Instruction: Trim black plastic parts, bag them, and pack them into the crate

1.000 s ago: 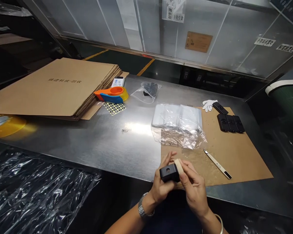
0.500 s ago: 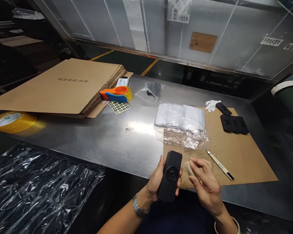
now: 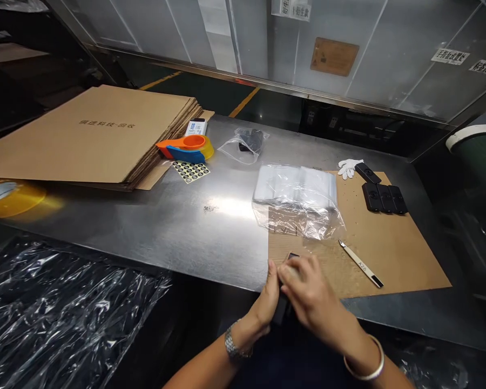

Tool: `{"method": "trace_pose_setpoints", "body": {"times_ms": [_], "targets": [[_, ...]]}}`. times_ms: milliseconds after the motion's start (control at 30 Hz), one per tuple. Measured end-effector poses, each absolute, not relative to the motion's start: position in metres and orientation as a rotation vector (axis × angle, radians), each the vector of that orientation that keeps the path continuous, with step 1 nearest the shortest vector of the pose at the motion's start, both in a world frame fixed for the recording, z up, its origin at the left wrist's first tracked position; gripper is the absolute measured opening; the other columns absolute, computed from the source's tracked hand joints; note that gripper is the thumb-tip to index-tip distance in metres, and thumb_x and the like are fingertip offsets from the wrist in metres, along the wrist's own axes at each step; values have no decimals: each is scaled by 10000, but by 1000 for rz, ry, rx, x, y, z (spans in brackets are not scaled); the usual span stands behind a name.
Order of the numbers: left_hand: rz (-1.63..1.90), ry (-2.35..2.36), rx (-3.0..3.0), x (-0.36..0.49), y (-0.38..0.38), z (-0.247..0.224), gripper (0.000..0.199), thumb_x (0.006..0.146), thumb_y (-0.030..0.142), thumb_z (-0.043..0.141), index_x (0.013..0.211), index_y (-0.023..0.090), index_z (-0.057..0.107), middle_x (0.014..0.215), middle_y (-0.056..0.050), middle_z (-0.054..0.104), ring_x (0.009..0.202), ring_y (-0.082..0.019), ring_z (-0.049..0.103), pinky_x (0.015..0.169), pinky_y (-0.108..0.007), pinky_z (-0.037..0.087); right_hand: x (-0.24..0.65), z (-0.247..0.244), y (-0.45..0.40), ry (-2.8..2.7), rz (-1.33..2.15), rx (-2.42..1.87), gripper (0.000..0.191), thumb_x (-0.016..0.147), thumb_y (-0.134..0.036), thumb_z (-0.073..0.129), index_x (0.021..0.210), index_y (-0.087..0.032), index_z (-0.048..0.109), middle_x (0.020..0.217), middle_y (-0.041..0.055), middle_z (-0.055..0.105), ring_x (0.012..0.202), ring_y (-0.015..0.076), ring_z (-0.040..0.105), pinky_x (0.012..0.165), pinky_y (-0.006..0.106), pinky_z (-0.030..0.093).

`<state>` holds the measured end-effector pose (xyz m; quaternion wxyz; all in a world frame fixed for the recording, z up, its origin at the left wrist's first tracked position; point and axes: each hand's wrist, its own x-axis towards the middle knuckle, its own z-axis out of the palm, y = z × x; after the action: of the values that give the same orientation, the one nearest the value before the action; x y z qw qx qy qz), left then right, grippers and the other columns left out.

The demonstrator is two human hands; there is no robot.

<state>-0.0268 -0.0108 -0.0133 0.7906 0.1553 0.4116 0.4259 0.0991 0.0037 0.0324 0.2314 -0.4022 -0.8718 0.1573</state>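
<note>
Head view: two hands; left hand (image 3: 263, 302) curled round one black case (image 3: 281, 310), right hand (image 3: 308, 289) bent closed over it.

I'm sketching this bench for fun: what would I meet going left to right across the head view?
Yellow tape roll, sticker sheet, bagged black item, plastic packet, white glove, row of three black devices.

Metal table (image 3: 166, 227): cardboard sheet (image 3: 389, 248) just beyond hands; carton stack (image 3: 97, 135), tape dispenser (image 3: 186, 148) farther left.
</note>
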Motion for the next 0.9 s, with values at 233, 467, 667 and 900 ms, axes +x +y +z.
{"method": "trace_pose_setpoints", "body": {"times_ms": [233,467,667,900], "targets": [[738,554,-234,-31,5,-14,516,758,643,440,976,203,596,588,14,542,441,-115,493,463,-232,396,83,12,-42,-2220,483,-933,465,831,-76,468,1291,-139,428,1080,153,495,981,242,467,798,450,471],[718,559,-418,-29,14,-14,535,799,614,359,647,121,501,556,-40,525,481,-110,525,473,-202,447,89,-10,-51,-2025,406,-1010,500,820,-62,474,1305,-174,428,1106,144,476,1004,250,472,762,453,492],[810,656,-378,-33,19,-8,493,879,498,261,649,118,474,500,10,413,392,-46,389,370,-130,354,101,-34,-50,-2173,6,-793,470,740,-48,619,1191,-154,539,1075,111,519,1020,222,465,760,327,545],[1060,915,0,-43,13,3,228,765,328,622,874,137,566,671,-23,603,557,-113,572,546,-217,486,153,-86,-6,-2080,-65,-1324,376,835,-158,540,1211,-168,526,1031,128,544,963,243,485,790,442,481]]}}
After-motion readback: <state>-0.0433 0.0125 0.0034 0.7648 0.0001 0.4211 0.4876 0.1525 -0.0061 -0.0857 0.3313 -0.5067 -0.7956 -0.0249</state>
